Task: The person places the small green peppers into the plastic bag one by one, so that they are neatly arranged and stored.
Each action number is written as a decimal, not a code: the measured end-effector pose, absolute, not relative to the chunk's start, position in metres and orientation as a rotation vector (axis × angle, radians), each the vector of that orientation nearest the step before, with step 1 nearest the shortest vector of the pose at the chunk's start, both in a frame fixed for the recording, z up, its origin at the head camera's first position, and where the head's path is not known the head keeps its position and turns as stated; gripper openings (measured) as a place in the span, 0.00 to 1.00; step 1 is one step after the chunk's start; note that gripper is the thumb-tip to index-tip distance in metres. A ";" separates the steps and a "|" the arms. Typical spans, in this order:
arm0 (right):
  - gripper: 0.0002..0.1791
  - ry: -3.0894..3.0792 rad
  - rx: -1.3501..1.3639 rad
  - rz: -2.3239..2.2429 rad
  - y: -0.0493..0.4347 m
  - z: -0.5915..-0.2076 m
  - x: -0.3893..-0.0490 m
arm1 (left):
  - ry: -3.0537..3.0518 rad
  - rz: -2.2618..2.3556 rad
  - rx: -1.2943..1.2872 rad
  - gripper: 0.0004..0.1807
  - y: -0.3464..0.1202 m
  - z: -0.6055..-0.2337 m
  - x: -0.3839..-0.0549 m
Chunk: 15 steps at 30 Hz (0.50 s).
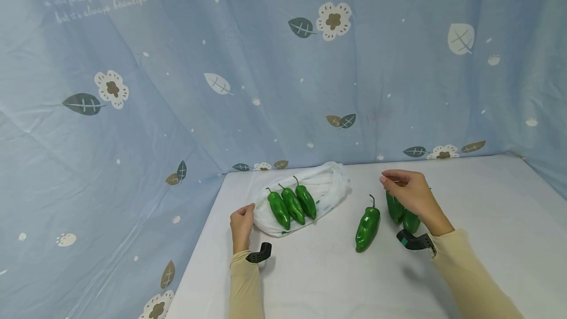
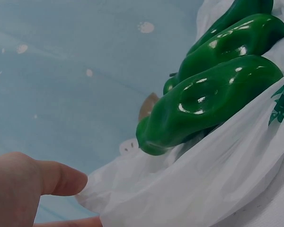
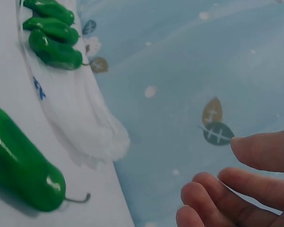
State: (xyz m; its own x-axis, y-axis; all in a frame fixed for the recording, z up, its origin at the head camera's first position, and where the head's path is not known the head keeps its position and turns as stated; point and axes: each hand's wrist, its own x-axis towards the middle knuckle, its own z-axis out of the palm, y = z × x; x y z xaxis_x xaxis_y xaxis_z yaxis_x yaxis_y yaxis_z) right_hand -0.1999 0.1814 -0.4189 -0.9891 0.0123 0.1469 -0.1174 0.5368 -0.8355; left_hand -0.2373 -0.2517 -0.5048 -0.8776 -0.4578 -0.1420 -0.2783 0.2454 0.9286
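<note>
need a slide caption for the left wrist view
Left hand pinching the edge of a white bag, with three shiny green peppers lying side by side on it.

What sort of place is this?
Probably a staged work corner: a pale blue fabric backdrop printed with leaves and flowers hangs behind a flat white table, where three long, glossy green peppers lie on a white plastic bag.
</note>
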 end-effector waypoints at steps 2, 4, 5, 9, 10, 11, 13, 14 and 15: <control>0.29 -2.629 0.068 1.454 0.188 -0.419 -0.196 | -2.354 -1.698 0.704 0.28 -0.251 -0.504 -0.237; 0.30 -2.620 0.050 1.468 0.194 -0.420 -0.193 | -2.355 -1.692 0.704 0.27 -0.251 -0.505 -0.236; 0.30 -2.618 0.037 1.466 0.196 -0.420 -0.192 | -2.355 -1.691 0.704 0.27 -0.251 -0.505 -0.236; 0.31 -2.601 -0.018 1.448 0.208 -0.423 -0.187 | -2.353 -1.682 0.705 0.27 -0.250 -0.504 -0.237; 0.31 -2.596 -0.030 1.445 0.211 -0.423 -0.185 | -2.354 -1.679 0.705 0.27 -0.250 -0.504 -0.237; 0.31 -2.593 -0.045 1.445 0.214 -0.425 -0.184 | -2.353 -1.678 0.706 0.27 -0.250 -0.504 -0.238; 0.32 -2.586 -0.065 1.457 0.220 -0.428 -0.183 | -2.352 -1.677 0.707 0.27 -0.250 -0.504 -0.238; 0.32 -2.586 -0.076 1.462 0.223 -0.429 -0.182 | -2.352 -1.675 0.706 0.27 -0.250 -0.504 -0.238; 0.32 -2.590 -0.089 1.465 0.226 -0.431 -0.181 | -2.351 -1.677 0.710 0.27 -0.250 -0.504 -0.239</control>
State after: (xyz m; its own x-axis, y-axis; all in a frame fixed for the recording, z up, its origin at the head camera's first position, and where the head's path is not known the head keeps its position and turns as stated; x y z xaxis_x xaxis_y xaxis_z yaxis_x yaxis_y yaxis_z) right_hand -0.1812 0.2256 -0.4307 -0.9847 0.1325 0.1133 -0.0289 0.5170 -0.8555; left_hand -0.2388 -0.2501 -0.5041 -0.8728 -0.4690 -0.1352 -0.2806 0.2556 0.9252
